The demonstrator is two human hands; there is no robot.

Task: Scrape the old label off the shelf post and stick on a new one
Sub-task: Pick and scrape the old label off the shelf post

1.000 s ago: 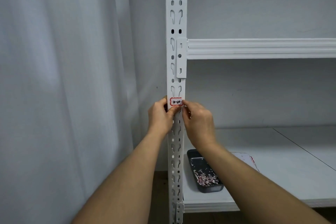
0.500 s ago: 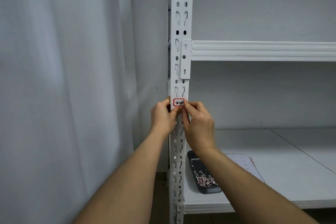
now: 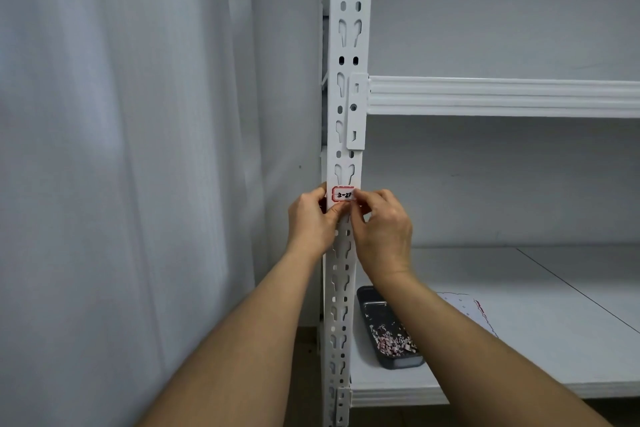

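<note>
A small white label (image 3: 343, 194) with a red border and dark handwriting sits on the front of the white slotted shelf post (image 3: 349, 45), below the beam bracket. My left hand (image 3: 311, 222) grips the post's left edge, its thumb lying along the label's lower edge. My right hand (image 3: 381, 229) has curled fingers whose tips pinch the label's right end against the post, hiding that end.
A dark tray (image 3: 398, 362) holding red and white paper scraps (image 3: 391, 340) stands on the lower white shelf (image 3: 536, 340), with a label sheet (image 3: 464, 308) beside it. A white beam (image 3: 502, 95) crosses above. A pale curtain (image 3: 121, 184) hangs on the left.
Both hands stay at the label. My right fingertips have crept a little further over the label's right end, and the view has shifted slightly.
</note>
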